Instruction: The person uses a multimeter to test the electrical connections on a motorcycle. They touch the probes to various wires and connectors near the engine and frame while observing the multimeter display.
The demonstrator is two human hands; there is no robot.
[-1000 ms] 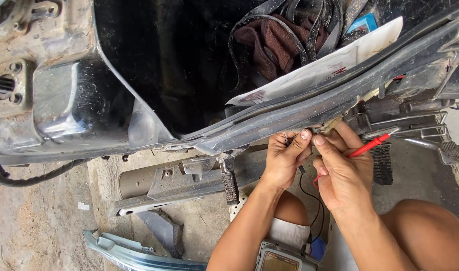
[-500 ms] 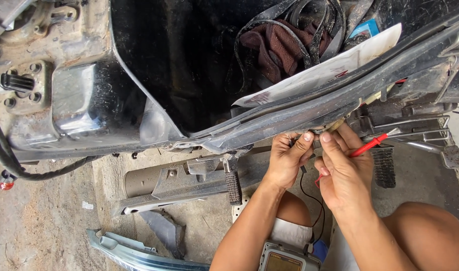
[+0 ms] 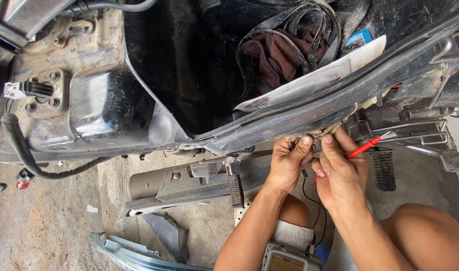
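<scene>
Both hands sit close together, thumbs nearly touching, up against the underside of the scooter body's dark lower edge; left hand is curled, fingertips pinched on a small connector just under that edge, tho the grip itself is partly hidden; right hand is clamped on a red test probe, its tip pointing up and to the right, away from the left hand; red and black leads drop from betw. the hands toward the person's lap; below the wrists, near the bottom of the view, sits a grey-and-yellow multimeter by the knees. Above the hands, inside the open compartment, lie a maroon rag, black straps and a white paper sheet; left of the left hand hang a silver exhaust pipe and a ribbed foot peg; right of the right hand is another foot peg; a loose silver-blue panel lies on the concrete floor, well to the left of the forearms.
</scene>
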